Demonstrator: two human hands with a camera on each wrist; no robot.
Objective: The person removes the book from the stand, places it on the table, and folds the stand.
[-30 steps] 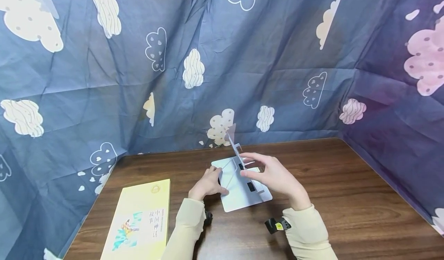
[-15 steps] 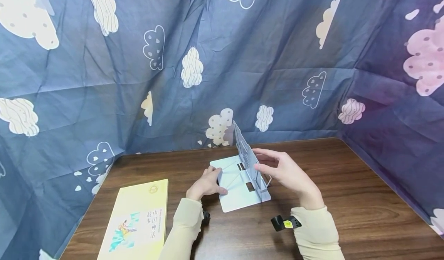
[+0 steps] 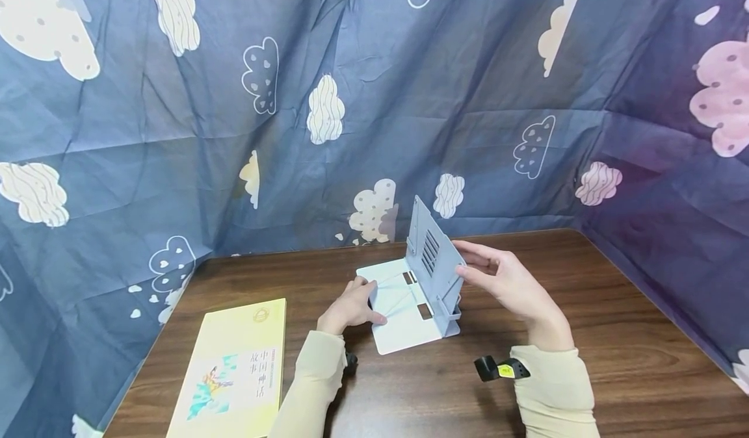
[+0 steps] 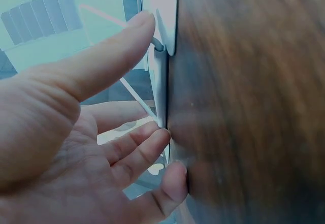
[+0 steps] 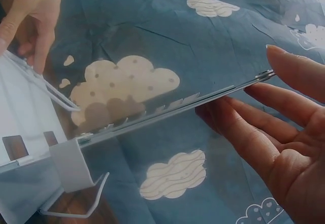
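Observation:
A light grey metal book stand stands on the table in the head view, its white base plate (image 3: 404, 331) flat and its slotted back panel (image 3: 435, 256) raised and leaning right. My left hand (image 3: 348, 307) holds the left edge of the base, thumb on top and fingers along the edge, as the left wrist view also shows. My right hand (image 3: 512, 285) pinches the panel's upper edge between thumb and fingers. In the right wrist view the panel (image 5: 167, 109) appears edge-on, with a bent wire (image 5: 96, 198) and a small lip (image 5: 72, 165) near its bottom.
A yellow book (image 3: 234, 366) with an illustrated cover lies on the table at the left. Behind the wooden table (image 3: 585, 308) hangs a dark blue cloth (image 3: 497, 100) with cloud prints, which also runs along the right side.
The back panel has swung to the right, showing its slotted face. My right hand has moved right with its upper edge. My left hand has stayed at the base.

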